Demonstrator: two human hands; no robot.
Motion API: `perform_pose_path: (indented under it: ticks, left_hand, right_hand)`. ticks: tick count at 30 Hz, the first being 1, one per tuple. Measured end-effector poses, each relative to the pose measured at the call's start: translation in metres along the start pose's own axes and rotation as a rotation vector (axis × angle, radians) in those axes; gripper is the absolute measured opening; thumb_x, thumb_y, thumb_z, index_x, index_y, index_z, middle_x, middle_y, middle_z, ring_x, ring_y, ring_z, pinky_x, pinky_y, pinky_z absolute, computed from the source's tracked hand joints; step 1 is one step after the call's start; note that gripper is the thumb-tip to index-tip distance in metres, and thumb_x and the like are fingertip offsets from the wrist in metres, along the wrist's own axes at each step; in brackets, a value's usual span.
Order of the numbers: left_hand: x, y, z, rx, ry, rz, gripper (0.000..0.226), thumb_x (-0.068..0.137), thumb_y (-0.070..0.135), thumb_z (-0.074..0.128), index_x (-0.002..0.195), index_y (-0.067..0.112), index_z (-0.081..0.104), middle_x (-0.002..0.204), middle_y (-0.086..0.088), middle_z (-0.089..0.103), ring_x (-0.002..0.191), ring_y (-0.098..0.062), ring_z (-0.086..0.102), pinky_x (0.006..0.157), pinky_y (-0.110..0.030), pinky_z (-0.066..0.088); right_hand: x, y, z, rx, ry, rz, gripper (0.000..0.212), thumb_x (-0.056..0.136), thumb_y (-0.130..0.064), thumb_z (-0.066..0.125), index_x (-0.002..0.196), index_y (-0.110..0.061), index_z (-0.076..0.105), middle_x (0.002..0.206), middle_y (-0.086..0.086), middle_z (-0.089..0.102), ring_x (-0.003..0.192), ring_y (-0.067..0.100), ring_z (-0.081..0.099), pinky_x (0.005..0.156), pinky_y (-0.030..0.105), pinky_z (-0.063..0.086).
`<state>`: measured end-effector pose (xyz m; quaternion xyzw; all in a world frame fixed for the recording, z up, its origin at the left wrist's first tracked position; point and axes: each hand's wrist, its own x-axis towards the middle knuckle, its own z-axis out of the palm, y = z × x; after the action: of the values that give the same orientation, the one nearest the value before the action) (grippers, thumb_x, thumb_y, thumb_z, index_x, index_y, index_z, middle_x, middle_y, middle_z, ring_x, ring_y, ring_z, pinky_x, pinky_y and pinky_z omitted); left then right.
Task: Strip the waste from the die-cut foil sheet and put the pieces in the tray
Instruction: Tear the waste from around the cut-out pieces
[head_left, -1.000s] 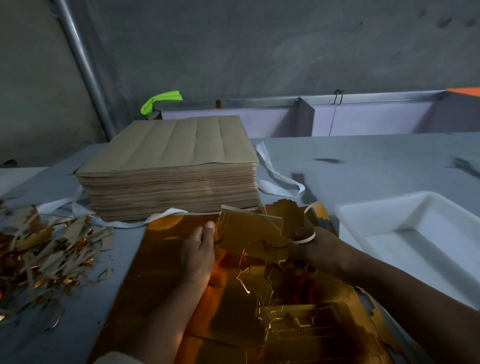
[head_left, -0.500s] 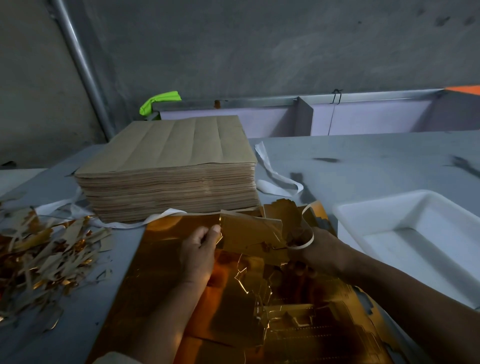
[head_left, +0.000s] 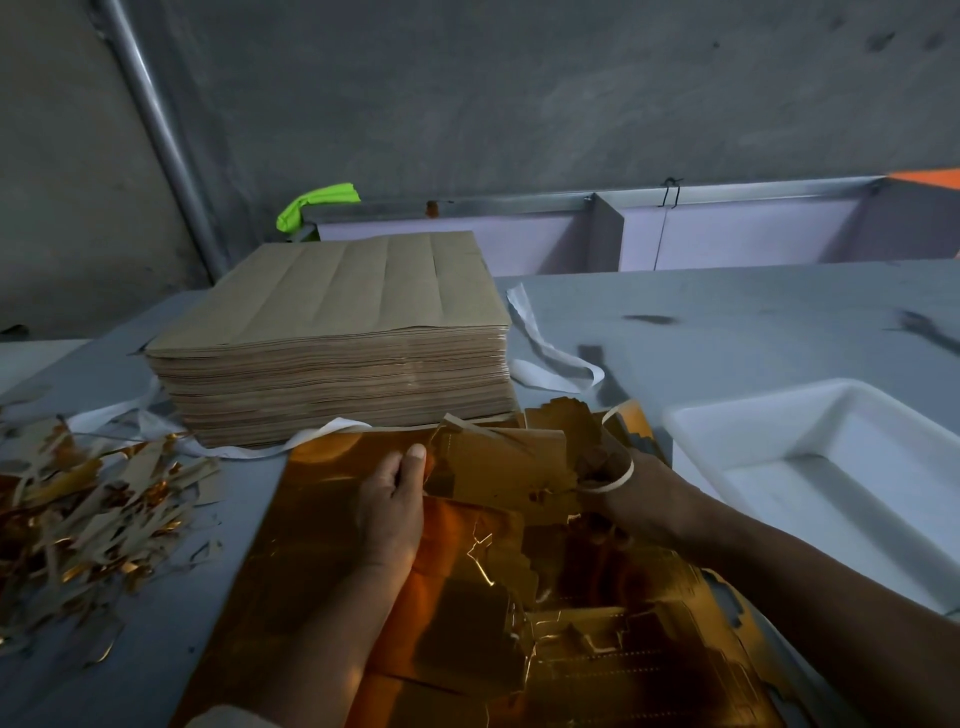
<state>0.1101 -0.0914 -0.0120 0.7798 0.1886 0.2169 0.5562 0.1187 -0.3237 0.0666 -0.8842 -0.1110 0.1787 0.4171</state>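
Fingers (head_left: 414, 454) of left hand (head_left: 392, 501) pinch lifted foil piece (head_left: 498, 462); right hand (head_left: 641, 501) grips its opposite end. Die-cut foil sheet (head_left: 332, 545) beneath fingers. Barely shifted over 1 s: piece probably not yet free. White tray (head_left: 748, 402) right of fingers.

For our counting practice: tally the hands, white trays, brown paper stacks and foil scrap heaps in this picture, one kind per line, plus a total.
Hands: 2 (left hand, right hand, both gripping the foil piece)
White tray: 1
Brown paper stack: 1
Foil scrap heap: 1
Total: 5
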Motion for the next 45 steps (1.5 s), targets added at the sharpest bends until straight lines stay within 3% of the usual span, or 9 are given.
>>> perform_pose_path:
  ticks: [4, 7, 16, 27, 34, 38, 45]
  left_hand:
    - [0.001, -0.003, 0.000, -0.034, -0.005, -0.012, 0.045, 0.097, 0.048, 0.047, 0.087, 0.007, 0.062, 0.073, -0.004, 0.056, 0.065, -0.016, 0.051, 0.058, -0.027, 0.037]
    - [0.001, -0.006, 0.000, -0.012, -0.022, -0.005, 0.041, 0.093, 0.052, 0.051, 0.083, 0.015, 0.063, 0.068, 0.000, 0.055, 0.059, -0.012, 0.049, 0.054, -0.025, 0.037]
    - [0.003, -0.006, 0.002, 0.040, 0.008, 0.026, 0.027, 0.097, 0.040, 0.052, 0.081, 0.020, 0.060, 0.074, -0.002, 0.059, 0.064, -0.011, 0.051, 0.055, -0.023, 0.038]
    - [-0.001, -0.003, -0.002, 0.012, 0.016, 0.023, 0.031, 0.099, 0.041, 0.048, 0.083, 0.016, 0.059, 0.062, 0.002, 0.046, 0.056, -0.011, 0.043, 0.052, -0.025, 0.034]
    - [-0.001, -0.001, -0.002, 0.022, 0.036, 0.009, 0.033, 0.100, 0.040, 0.047, 0.083, 0.014, 0.059, 0.061, 0.002, 0.044, 0.056, -0.011, 0.042, 0.053, -0.026, 0.033]
    - [0.002, 0.000, -0.002, 0.050, 0.083, -0.020, 0.035, 0.101, 0.040, 0.046, 0.082, 0.013, 0.057, 0.061, 0.001, 0.042, 0.056, -0.012, 0.041, 0.052, -0.026, 0.032]
    - [0.001, 0.000, -0.002, 0.062, 0.090, -0.012, 0.037, 0.101, 0.041, 0.044, 0.080, 0.013, 0.055, 0.061, 0.000, 0.041, 0.055, -0.012, 0.042, 0.051, -0.025, 0.033]
  right_hand:
    - [0.003, 0.002, 0.000, 0.012, 0.024, 0.026, 0.019, 0.100, -0.020, 0.055, 0.092, -0.005, 0.065, 0.081, 0.014, 0.072, 0.075, 0.026, 0.071, 0.058, 0.026, 0.052]
    - [0.008, 0.005, 0.000, 0.028, 0.032, 0.046, 0.015, 0.098, -0.016, 0.056, 0.091, -0.006, 0.065, 0.077, 0.010, 0.071, 0.067, 0.019, 0.070, 0.053, 0.022, 0.049]
    - [0.021, 0.016, -0.002, 0.175, 0.103, 0.058, 0.012, 0.095, -0.016, 0.059, 0.096, -0.007, 0.067, 0.080, 0.014, 0.073, 0.070, 0.026, 0.072, 0.054, 0.028, 0.050]
    - [0.019, 0.014, -0.006, 0.273, 0.189, -0.018, 0.019, 0.098, -0.018, 0.055, 0.081, -0.015, 0.065, 0.077, 0.014, 0.071, 0.068, 0.035, 0.071, 0.064, 0.042, 0.059]
    - [0.024, 0.021, -0.005, 0.215, 0.253, 0.027, 0.013, 0.099, -0.017, 0.052, 0.094, -0.019, 0.064, 0.087, 0.012, 0.069, 0.064, 0.022, 0.066, 0.055, 0.031, 0.052]
    - [0.026, 0.023, -0.008, 0.197, 0.289, 0.034, 0.006, 0.099, -0.018, 0.051, 0.100, -0.019, 0.058, 0.092, 0.012, 0.066, 0.070, 0.023, 0.063, 0.061, 0.036, 0.054]
    - [0.024, 0.021, -0.009, 0.217, 0.302, 0.019, 0.007, 0.099, -0.019, 0.052, 0.101, -0.024, 0.058, 0.095, 0.006, 0.066, 0.076, 0.023, 0.067, 0.060, 0.033, 0.051]
